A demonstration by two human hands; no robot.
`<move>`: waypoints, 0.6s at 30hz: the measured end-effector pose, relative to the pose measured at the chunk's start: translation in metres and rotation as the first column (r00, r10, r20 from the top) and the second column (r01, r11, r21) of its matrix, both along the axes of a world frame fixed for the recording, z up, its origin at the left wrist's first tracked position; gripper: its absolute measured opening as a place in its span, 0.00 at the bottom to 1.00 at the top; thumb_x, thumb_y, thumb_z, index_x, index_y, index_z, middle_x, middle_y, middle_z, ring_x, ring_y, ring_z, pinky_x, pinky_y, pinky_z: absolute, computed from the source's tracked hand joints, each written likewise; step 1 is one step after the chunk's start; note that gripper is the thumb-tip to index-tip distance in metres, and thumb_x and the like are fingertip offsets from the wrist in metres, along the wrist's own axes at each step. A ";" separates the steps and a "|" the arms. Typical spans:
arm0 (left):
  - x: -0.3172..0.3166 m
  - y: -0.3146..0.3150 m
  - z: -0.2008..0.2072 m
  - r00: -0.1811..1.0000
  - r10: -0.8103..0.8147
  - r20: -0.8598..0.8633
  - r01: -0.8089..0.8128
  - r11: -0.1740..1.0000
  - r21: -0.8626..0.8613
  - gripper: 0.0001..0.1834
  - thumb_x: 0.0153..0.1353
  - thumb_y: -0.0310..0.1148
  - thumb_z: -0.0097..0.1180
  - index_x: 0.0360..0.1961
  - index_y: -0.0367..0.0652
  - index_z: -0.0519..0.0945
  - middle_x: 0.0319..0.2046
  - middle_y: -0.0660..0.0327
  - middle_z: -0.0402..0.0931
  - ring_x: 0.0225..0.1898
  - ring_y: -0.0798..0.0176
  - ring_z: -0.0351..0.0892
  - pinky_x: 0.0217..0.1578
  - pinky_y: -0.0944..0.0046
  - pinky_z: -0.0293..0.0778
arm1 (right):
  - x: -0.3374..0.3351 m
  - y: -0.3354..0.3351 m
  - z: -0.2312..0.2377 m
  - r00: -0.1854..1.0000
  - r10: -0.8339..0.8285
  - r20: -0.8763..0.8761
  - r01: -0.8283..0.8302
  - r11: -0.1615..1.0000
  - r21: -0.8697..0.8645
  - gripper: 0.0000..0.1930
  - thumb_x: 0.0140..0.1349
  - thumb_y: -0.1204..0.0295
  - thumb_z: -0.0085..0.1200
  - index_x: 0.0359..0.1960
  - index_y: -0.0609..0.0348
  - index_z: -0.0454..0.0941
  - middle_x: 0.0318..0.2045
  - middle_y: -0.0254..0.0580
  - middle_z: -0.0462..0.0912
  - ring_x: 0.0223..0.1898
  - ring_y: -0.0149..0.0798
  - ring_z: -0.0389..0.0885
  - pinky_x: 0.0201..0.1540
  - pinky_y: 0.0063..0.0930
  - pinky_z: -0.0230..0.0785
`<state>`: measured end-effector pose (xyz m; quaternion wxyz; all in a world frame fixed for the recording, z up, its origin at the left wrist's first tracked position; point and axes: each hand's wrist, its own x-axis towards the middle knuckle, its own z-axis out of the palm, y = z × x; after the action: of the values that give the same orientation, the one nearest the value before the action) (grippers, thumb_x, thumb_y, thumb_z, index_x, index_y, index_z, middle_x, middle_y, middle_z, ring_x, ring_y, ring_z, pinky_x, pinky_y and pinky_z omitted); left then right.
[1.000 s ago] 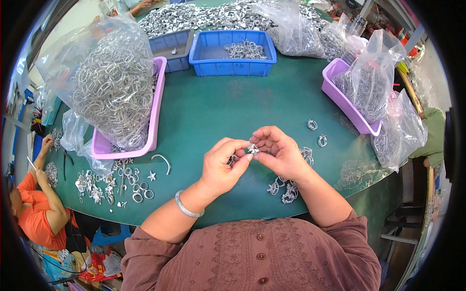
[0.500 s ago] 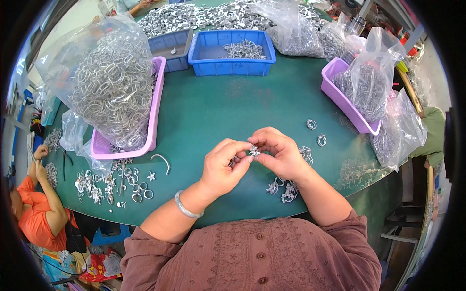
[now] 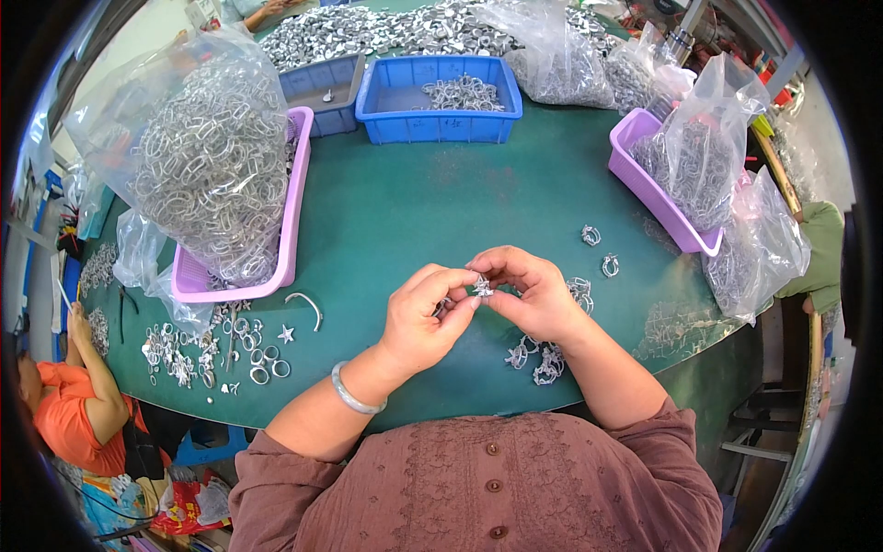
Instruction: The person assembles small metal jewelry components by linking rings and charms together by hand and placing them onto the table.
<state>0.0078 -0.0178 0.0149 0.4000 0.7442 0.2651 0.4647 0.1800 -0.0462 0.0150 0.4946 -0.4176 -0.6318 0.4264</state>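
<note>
Two blue plastic bins (image 3: pixel 440 124) sit at the far edge of the green counter (image 3: pixel 441 212), pink trays (image 3: pixel 292 212) either side carrying clear bags of metal rings (image 3: pixel 207 166).

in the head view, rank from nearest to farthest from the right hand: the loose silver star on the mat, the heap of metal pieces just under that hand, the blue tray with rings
1. Heap of small silver metal pieces, under the right hand.
2. Loose silver star, left, below the pink tray.
3. Blue plastic tray with metal rings, at the far edge.
</note>
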 end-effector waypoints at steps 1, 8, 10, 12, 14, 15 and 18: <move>0.000 0.000 0.000 1.000 0.000 0.000 0.000 1.000 0.000 0.14 0.47 0.19 0.58 0.37 0.38 0.76 0.26 0.62 0.73 0.26 0.72 0.72 0.26 0.73 0.69 | 0.000 0.000 0.000 1.000 0.000 0.000 0.000 1.000 0.000 0.15 0.50 0.84 0.53 0.41 0.64 0.73 0.37 0.39 0.76 0.36 0.31 0.77 0.40 0.24 0.71; -0.001 0.002 -0.002 1.000 0.019 0.006 -0.019 1.000 -0.007 0.14 0.48 0.20 0.58 0.38 0.41 0.76 0.24 0.64 0.71 0.23 0.73 0.71 0.22 0.74 0.69 | 0.001 0.000 -0.002 1.000 -0.003 -0.011 0.003 1.000 -0.010 0.15 0.49 0.84 0.53 0.41 0.64 0.72 0.37 0.40 0.76 0.35 0.31 0.77 0.39 0.24 0.71; -0.001 0.002 -0.003 1.000 0.021 0.003 -0.021 1.000 -0.005 0.14 0.48 0.20 0.58 0.38 0.41 0.76 0.24 0.64 0.71 0.22 0.73 0.70 0.22 0.74 0.68 | 0.001 0.000 -0.002 1.000 -0.001 -0.012 0.001 1.000 -0.020 0.15 0.49 0.84 0.53 0.41 0.64 0.72 0.37 0.40 0.76 0.35 0.31 0.77 0.39 0.24 0.71; -0.001 0.002 -0.003 1.000 0.020 0.011 -0.020 1.000 -0.012 0.14 0.48 0.21 0.59 0.38 0.41 0.76 0.24 0.64 0.71 0.22 0.73 0.70 0.22 0.74 0.68 | 0.000 0.000 0.000 1.000 -0.011 -0.003 0.011 1.000 -0.010 0.15 0.49 0.84 0.53 0.41 0.65 0.72 0.37 0.40 0.76 0.35 0.31 0.77 0.39 0.24 0.71; -0.001 0.002 -0.003 1.000 0.023 0.011 -0.023 1.000 -0.013 0.13 0.48 0.21 0.59 0.38 0.41 0.76 0.23 0.64 0.71 0.22 0.73 0.70 0.22 0.74 0.68 | 0.000 0.000 0.002 1.000 -0.011 -0.003 0.011 1.000 -0.015 0.15 0.49 0.83 0.53 0.41 0.65 0.72 0.36 0.40 0.76 0.35 0.31 0.77 0.39 0.24 0.71; -0.001 0.002 -0.003 1.000 0.024 0.012 -0.024 1.000 -0.014 0.13 0.48 0.21 0.58 0.38 0.41 0.76 0.23 0.64 0.71 0.22 0.73 0.70 0.22 0.74 0.69 | 0.000 0.000 0.003 1.000 -0.013 -0.003 0.013 1.000 -0.019 0.14 0.49 0.83 0.54 0.41 0.65 0.72 0.36 0.40 0.76 0.34 0.31 0.77 0.38 0.23 0.71; -0.001 0.003 -0.003 1.000 0.028 0.006 -0.028 1.000 -0.010 0.13 0.49 0.21 0.58 0.38 0.41 0.76 0.23 0.64 0.71 0.22 0.73 0.71 0.22 0.74 0.69 | -0.001 -0.001 0.004 1.000 -0.011 -0.007 0.011 1.000 -0.021 0.14 0.50 0.82 0.54 0.41 0.66 0.72 0.35 0.40 0.77 0.34 0.31 0.77 0.38 0.23 0.71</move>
<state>0.0064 -0.0152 0.0121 0.3980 0.7368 0.2766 0.4713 0.1794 -0.0468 0.0188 0.4947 -0.4246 -0.6234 0.4317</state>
